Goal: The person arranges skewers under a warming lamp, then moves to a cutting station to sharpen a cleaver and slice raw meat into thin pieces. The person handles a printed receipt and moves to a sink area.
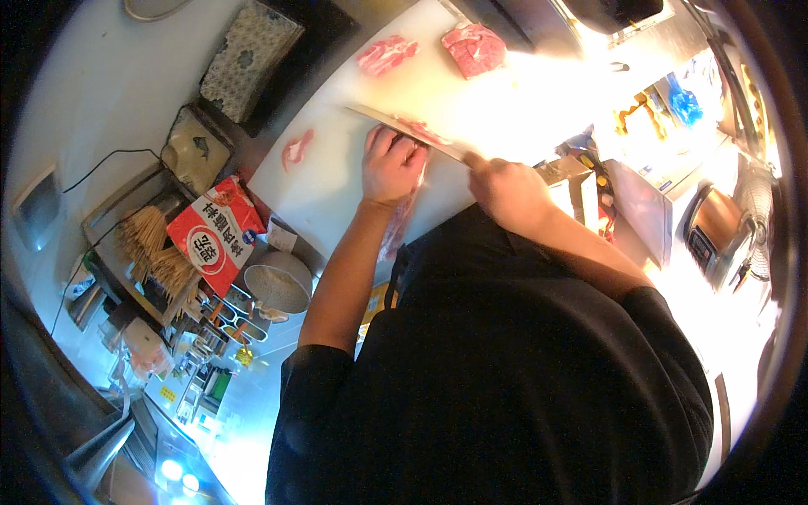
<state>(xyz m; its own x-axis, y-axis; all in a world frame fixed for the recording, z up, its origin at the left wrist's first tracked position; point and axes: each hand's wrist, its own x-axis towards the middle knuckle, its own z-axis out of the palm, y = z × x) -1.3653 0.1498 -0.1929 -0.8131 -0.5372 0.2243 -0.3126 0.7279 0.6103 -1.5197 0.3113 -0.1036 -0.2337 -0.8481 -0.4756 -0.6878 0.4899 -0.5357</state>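
Note:
A long-bladed kitchen knife [379,116] is gripped in my right hand [508,189], its blade pointing to the upper left over a white cutting board [328,183]. My left hand [392,165] lies with bent fingers on a long piece of raw meat [404,211], close beside the blade. That piece runs down past my wrist toward the board's near edge. Slices of meat [420,129] lie on the blade's far side. Farther back on the board are a pale pink piece of meat [387,55] and a thick red chunk [475,50]. A small scrap [297,150] lies at the left.
Left of the board are a red and white package [216,235], a tray with bundled wooden skewers [148,237] and a round bowl-like container [278,282]. An open cardboard box [577,183] stands at the right, near a fan [754,214]. Glare washes out the board's right part.

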